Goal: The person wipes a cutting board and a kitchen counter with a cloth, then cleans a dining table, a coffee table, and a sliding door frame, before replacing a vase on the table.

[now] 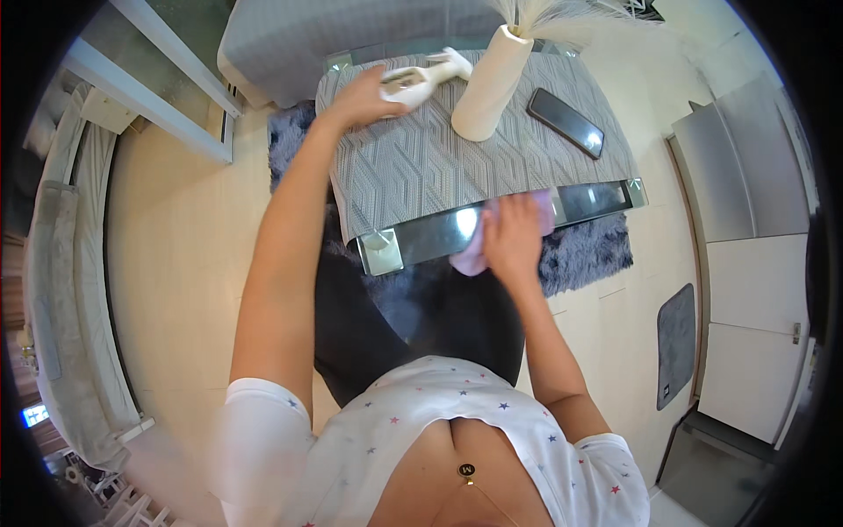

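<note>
My left hand (364,98) is closed around a white spray bottle (414,86) that lies tilted over the far left of the table, its nozzle end toward the vase. My right hand (515,237) presses a pinkish-purple cloth (471,258) against the near glass edge of the table (430,235). Part of the cloth shows on both sides of the fingers. A grey patterned table runner (395,176) covers most of the tabletop. Upon it stand a cream vase (492,88) and, to its right, a dark phone (566,123).
Dried plumes (562,22) rise from the vase. A shaggy grey-blue rug (587,255) lies under the table. Behind it is a grey-covered sofa or bed (351,31). At the right stand a fridge (738,162) and white cabinets (755,338), with a small grey mat (675,347) before them.
</note>
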